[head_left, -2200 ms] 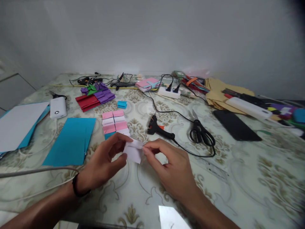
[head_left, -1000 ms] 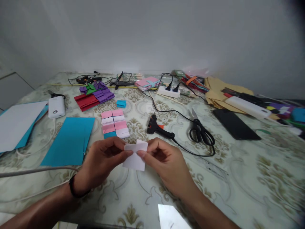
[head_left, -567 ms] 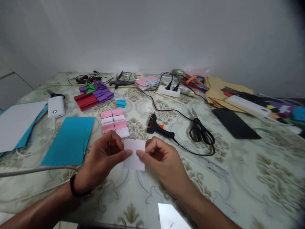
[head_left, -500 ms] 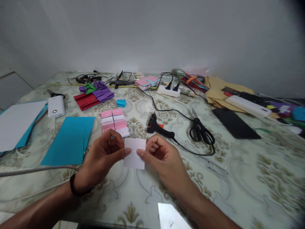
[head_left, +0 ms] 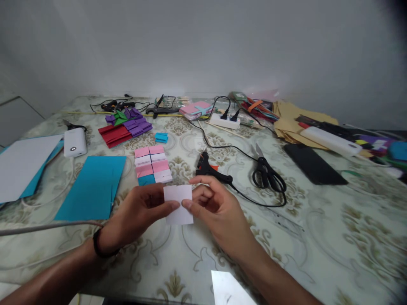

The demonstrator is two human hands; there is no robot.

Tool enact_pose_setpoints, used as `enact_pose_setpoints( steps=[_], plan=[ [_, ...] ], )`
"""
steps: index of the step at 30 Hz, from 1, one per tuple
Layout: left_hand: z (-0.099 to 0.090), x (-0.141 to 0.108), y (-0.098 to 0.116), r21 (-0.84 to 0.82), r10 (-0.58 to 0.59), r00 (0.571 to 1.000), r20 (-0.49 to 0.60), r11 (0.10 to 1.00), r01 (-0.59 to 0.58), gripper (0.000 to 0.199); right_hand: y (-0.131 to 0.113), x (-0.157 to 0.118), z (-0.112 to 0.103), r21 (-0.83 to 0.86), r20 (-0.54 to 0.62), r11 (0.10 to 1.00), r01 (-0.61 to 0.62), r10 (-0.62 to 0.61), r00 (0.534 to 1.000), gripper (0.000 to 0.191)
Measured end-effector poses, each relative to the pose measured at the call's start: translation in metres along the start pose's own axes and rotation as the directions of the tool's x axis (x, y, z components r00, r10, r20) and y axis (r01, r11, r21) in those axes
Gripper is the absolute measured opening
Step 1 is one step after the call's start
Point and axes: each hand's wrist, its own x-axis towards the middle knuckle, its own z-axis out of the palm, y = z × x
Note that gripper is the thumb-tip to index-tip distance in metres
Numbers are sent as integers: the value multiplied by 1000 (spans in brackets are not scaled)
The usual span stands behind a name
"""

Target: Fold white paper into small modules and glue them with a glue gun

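Observation:
A small white piece of paper is held up above the table between both hands. My left hand pinches its left side, thumb on the face toward me, the other fingers partly hidden behind it. On the opposite side my right hand pinches it too, thumb near the middle and index finger raised by the top edge. Both thumb tips almost meet. Just beyond the left hand lie folded pink and white paper pieces. A black glue gun rests past the right hand.
Black scissors and a dark phone lie to the right. Blue paper sheets and a white power bank are at left. Red folded paper and a white power strip sit farther back.
My left thumb has slid right toward the paper's middle, and my right index finger has lifted at its top edge. The paper's upper edge now looks slightly lower.

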Motion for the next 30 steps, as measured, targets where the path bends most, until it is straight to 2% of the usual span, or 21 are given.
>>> enact_pose_setpoints(
  steps=[2,5,7,11,15,20,25,30],
  plan=[
    [-1,-1,-2,76,-20,1000,-6,997,21,27,0,0,0,-17,36,999,-33,34,999,30],
    [-1,-2,-5,199,-17,997,-75,979,31,31,1,-2,1,-116,100,989,-91,103,990,20],
    [0,-2,-6,227,-7,995,-95,974,28,36,0,-3,1,-189,114,978,-90,113,987,23],
    [1,-5,-4,259,22,994,-108,966,7,41,-2,-5,1,-282,84,959,-13,38,996,26],
    [-1,-7,-3,292,46,990,-137,956,-4,44,-3,-6,2,-285,74,956,68,-49,996,21],
    [-2,-5,-10,262,24,992,-126,965,10,37,-1,-6,4,-265,37,964,18,-9,999,24],
    [2,-4,-15,390,2,999,40,921,-17,34,-1,-4,3,-294,10,956,-6,9,1000,21],
    [5,-7,-11,441,51,998,-32,897,-32,33,-2,-4,2,-311,8,951,2,0,1000,21]
  ],
)
